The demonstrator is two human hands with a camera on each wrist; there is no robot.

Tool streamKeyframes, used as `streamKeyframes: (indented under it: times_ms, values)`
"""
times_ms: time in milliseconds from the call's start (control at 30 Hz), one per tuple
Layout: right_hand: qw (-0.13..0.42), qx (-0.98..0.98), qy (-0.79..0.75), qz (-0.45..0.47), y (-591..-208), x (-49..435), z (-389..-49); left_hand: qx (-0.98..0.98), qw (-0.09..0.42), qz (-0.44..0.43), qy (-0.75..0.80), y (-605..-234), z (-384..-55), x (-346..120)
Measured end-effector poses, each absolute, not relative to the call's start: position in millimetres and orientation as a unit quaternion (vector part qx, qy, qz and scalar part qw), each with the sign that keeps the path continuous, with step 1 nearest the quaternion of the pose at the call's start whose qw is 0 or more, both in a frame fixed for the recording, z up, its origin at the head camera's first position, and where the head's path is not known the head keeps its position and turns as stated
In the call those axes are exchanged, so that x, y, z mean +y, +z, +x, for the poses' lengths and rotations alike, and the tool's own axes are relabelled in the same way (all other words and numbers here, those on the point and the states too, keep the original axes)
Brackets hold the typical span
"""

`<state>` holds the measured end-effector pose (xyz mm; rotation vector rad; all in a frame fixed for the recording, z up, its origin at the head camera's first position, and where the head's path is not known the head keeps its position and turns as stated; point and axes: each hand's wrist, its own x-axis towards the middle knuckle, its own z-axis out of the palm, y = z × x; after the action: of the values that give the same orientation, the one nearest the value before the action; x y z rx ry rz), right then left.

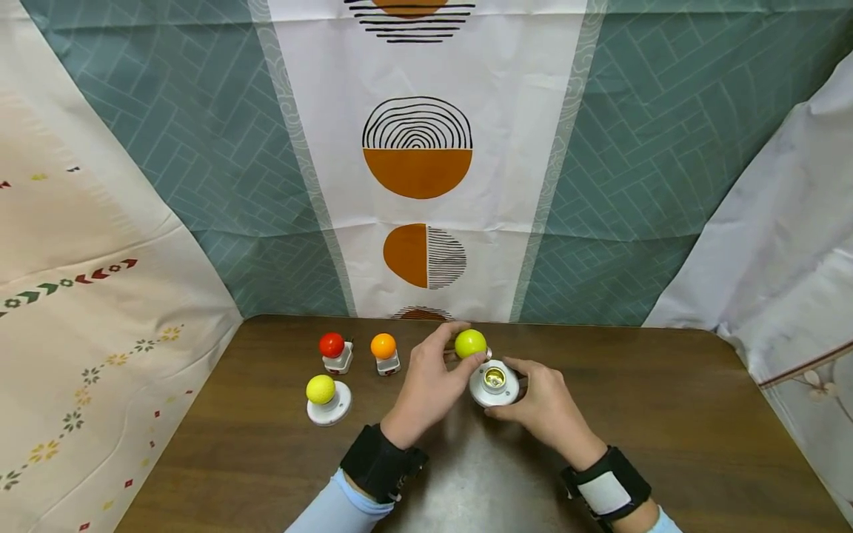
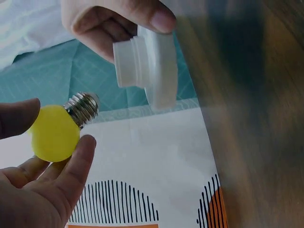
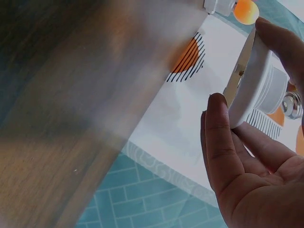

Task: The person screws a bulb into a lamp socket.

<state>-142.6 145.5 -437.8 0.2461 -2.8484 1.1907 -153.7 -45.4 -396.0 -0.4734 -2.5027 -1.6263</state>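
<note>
My left hand [image 1: 433, 377] pinches a yellow-green light bulb [image 1: 470, 343] by its round glass, thumb on one side and fingers on the other. The bulb's silver screw base [image 2: 83, 108] points toward the socket in the left wrist view. A round white lamp socket [image 1: 494, 383] is gripped at its rim by my right hand [image 1: 543, 403], its brass-coloured opening facing up. In the right wrist view the socket's flat underside [image 3: 241, 71] shows, raised off the table. Bulb and socket are close together but apart.
On the wooden table [image 1: 666, 414], to the left, stand a red bulb [image 1: 331, 345] and an orange bulb [image 1: 383, 346] in square white sockets. A yellow bulb [image 1: 320, 389] sits in a round white socket [image 1: 331, 411] nearer me. A patterned curtain [image 1: 506, 185] hangs behind the table.
</note>
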Motion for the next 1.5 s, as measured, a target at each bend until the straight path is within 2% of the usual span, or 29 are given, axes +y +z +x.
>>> streamKeyframes:
  times_ms: [333, 600, 900, 1167, 1367, 1500]
  values:
    - [0.013, -0.913, 0.399, 0.082, -437.7, 140.0, -141.1, -0.835, 0.037, -0.183, -0.517, -397.9, -143.7, -41.5]
    - [0.034, -0.915, 0.391, 0.089, -434.4, 138.6, -140.5, -0.850, 0.004, -0.220, -0.479, -395.8, -141.6, -40.9]
    - [0.054, -0.918, 0.379, 0.104, -434.3, 137.7, -139.2, -0.866, 0.027, -0.254, -0.429, -391.6, -138.0, -35.0]
    - [0.058, -0.914, 0.388, 0.106, -433.7, 137.0, -139.1, -0.865, 0.071, -0.217, -0.448, -396.5, -141.3, -35.7]
    - [0.053, -0.917, 0.381, 0.103, -434.0, 137.4, -139.2, -0.862, 0.064, -0.213, -0.456, -397.0, -141.4, -37.5]
    - [0.049, -0.918, 0.381, 0.098, -433.6, 137.7, -139.5, -0.862, 0.042, -0.225, -0.452, -395.2, -140.8, -39.0]
